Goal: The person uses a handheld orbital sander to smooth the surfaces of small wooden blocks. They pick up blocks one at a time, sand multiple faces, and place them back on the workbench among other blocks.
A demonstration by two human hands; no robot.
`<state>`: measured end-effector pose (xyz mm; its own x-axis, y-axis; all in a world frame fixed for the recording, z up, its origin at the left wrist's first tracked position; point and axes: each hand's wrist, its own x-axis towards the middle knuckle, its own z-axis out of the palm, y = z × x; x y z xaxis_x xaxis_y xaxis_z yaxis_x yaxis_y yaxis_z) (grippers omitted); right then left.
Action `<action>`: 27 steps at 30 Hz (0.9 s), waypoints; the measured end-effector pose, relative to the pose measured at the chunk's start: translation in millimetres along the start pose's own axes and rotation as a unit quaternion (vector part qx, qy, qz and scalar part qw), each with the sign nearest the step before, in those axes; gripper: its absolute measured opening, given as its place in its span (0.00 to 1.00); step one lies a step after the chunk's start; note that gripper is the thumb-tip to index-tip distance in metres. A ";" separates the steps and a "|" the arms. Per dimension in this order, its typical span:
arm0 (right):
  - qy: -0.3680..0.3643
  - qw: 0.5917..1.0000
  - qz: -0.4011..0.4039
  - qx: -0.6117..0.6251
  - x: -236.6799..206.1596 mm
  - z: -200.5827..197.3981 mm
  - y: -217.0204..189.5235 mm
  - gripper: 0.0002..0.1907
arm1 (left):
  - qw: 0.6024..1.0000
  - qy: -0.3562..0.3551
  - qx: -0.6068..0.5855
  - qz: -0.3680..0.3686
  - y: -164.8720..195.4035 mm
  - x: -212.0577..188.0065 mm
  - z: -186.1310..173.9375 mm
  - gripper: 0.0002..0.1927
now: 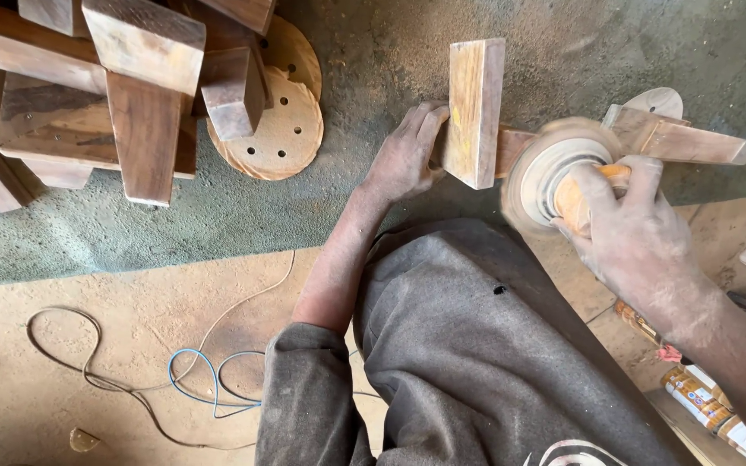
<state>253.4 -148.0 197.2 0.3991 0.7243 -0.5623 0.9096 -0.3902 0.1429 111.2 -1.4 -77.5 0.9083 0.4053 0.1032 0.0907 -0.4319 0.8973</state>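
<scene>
Wooden block (475, 112) feels stiff and heavy; my left hand (407, 155) closes on its side, right hand (641, 246) wraps tight around the sander (563, 177) beside it.

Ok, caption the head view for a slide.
Left hand steadies a wooden block; right hand presses a disc sander beside it.

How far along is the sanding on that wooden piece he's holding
Looks mid-job. Possibly done: a stack of shaped wood pieces sits off to the left, with used sanding discs beside it. In hand: the left hand steadies a cross-shaped wooden piece while the right hand holds the sander against it, its disc blurred. How much of its surface is left cannot be told.
</scene>
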 end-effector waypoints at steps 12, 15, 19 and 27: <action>0.031 0.998 -0.056 0.008 8.1 -0.2 -3.6 0.34 | 1.000 0.005 -0.007 -0.007 -8.6 -4.4 7.5 0.50; 0.062 0.995 -0.074 -0.004 0.9 0.0 0.1 0.33 | 1.000 -0.004 -0.007 -0.011 -8.0 -2.8 4.9 0.50; 0.031 0.997 -0.052 -0.037 -11.2 0.6 9.2 0.32 | 0.999 0.008 -0.027 0.019 -9.4 -3.0 1.5 0.50; -0.018 0.995 0.062 -0.078 -12.0 2.6 26.3 0.40 | 0.999 -0.009 -0.042 -0.004 -6.8 -6.0 -3.2 0.50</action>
<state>272.3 -168.5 205.6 0.5073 0.6537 -0.5615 0.8617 -0.3803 0.3358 103.9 1.8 -82.8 0.9146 0.3944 0.0888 0.0646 -0.3595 0.9309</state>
